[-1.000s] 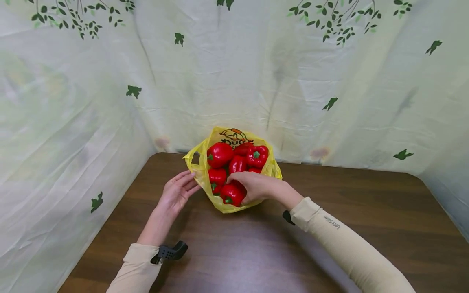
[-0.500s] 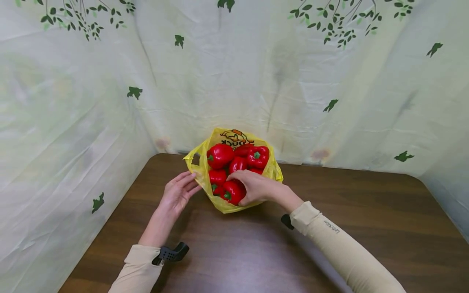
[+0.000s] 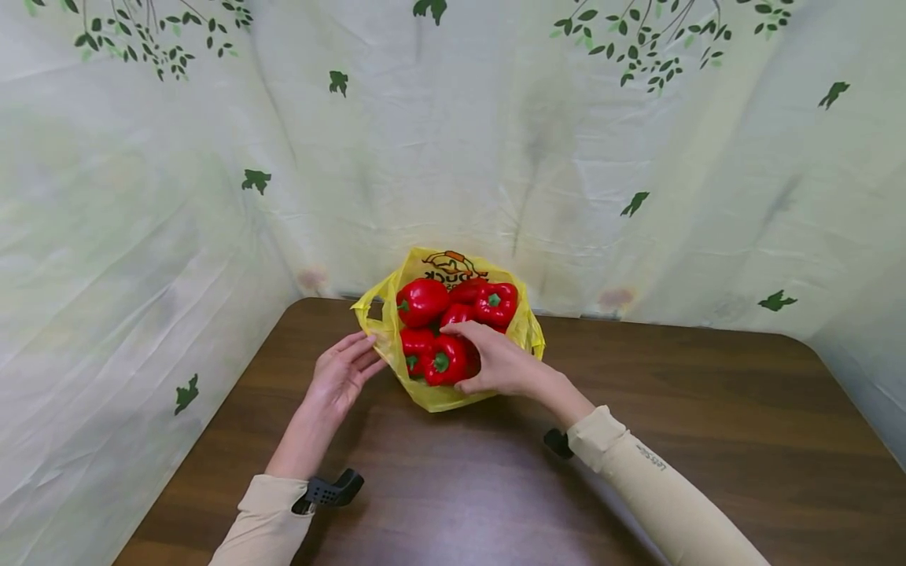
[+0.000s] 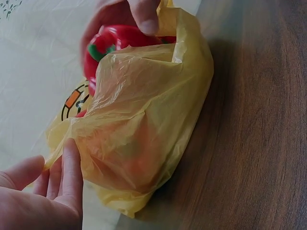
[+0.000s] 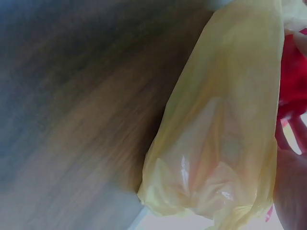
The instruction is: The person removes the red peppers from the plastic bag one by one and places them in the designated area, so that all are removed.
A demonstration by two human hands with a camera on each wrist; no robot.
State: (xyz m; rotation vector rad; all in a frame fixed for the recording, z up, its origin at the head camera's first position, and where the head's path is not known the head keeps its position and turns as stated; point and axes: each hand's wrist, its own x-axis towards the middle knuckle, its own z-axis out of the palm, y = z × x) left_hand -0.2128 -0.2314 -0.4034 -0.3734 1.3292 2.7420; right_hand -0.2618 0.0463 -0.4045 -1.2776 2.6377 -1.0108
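A yellow plastic bag (image 3: 435, 398) stands on the table with its mouth wide, and several red bell peppers with green stems fill it. My right hand (image 3: 502, 363) reaches over the bag's near side and grips one bell pepper (image 3: 444, 363) between thumb and fingers, at the mouth of the bag. In the left wrist view that pepper (image 4: 122, 37) shows above the bag's rim. My left hand (image 3: 341, 377) pinches the bag's left edge near its handle loop, as the left wrist view shows. Other peppers, such as one (image 3: 422, 302) at the back left, lie around it.
The brown wooden table (image 3: 672, 409) extends on both sides and in front of the bag. Right behind the bag hangs a pale curtain (image 3: 453, 141) with leaf prints, and another stretch of it runs along the left side.
The bell pepper in my right hand has come up slightly, its stem turning more toward the camera. My left hand stays at the bag's edge.
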